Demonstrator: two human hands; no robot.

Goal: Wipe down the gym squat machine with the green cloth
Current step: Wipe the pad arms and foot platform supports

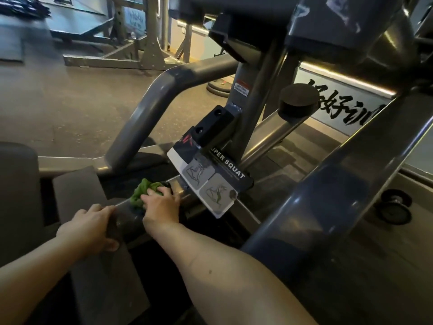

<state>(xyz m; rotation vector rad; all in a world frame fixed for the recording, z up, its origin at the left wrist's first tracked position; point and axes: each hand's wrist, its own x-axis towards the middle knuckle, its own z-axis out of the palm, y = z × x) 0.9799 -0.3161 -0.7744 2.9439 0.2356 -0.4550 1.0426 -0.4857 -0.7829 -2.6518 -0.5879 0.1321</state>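
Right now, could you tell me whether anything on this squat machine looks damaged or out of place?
The black-and-white SUPER SQUAT instruction placard looks worn: its surface film seems torn and peeling around the two grey exercise diagrams. White scuffs also mark the dark grey panel at the top. Nothing else stands out.

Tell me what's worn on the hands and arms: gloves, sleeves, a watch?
Nothing worn shows. The left hand and right hand are ungloved, with no rings or watch visible. The left forearm and right forearm are bare to the frame's edge, no sleeve in view.
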